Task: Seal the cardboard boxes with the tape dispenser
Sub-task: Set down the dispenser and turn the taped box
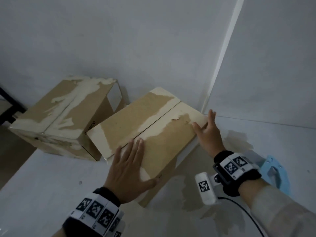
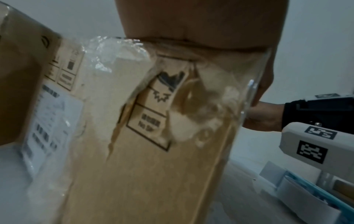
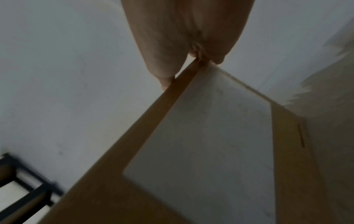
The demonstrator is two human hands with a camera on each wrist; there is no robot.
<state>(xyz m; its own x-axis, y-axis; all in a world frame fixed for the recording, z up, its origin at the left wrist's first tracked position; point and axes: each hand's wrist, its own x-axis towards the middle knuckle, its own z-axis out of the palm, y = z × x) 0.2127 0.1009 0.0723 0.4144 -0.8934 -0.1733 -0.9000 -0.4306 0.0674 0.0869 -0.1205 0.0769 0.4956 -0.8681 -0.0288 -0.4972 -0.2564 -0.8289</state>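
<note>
Right now the near box [image 1: 150,134] lies on the white desk [image 1: 42,185] with its two top flaps closed and a dark seam [image 1: 153,125] running between them, untaped. Its surface is patchy where old tape has torn the paper skin away. The left hand [image 1: 130,170] lies flat on the near end of the lid, fingers [image 1: 135,146] straight and spread, their tips just reaching the seam. The right hand [image 1: 206,132] is also released, holding nothing; its straight fingers press against the far right corner, with the thumb on top of the flap, as the right wrist view confirms.

Just behind the right wrist, on the desk, lies the blue tape dispenser [image 1: 277,170], not yet picked up. Beyond the left fingers stands the second box [image 1: 58,120], touching or nearly touching the first; its far end looks open, though I cannot tell for sure.

I judge the main risk to be the flaps: when the right hand leaves to fetch the dispenser, the right flap could spring up and widen the seam, since only the left palm would hold it. Tape laid over the torn, fuzzy patches may grip poorly. A hard push on the corner could also slide the box into its neighbour
</note>
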